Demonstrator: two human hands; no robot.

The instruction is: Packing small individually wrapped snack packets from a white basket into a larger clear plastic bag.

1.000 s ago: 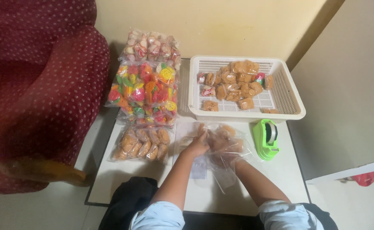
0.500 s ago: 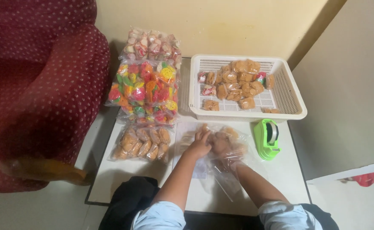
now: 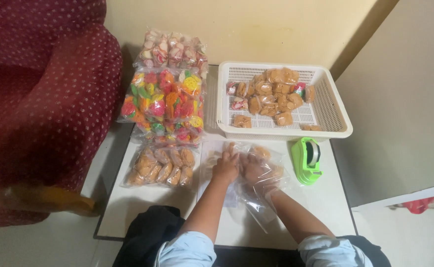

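Clear bag (image 3: 256, 173) wraps right hand (image 3: 259, 172); left hand (image 3: 226, 167) touches outside.

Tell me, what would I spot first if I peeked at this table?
Probably the bright bag of rainbow-coloured snacks at the table's back left. Next, the white basket of small brown snack packets at the back right, with a green tape dispenser in front of it. In the middle, both hands work inside a clear plastic bag.

Both hands, left hand (image 3: 225, 167) and right hand (image 3: 256, 170), work inside a clear plastic bag (image 3: 254, 190) on the white surface (image 3: 143, 207), near the white basket (image 3: 333, 106).
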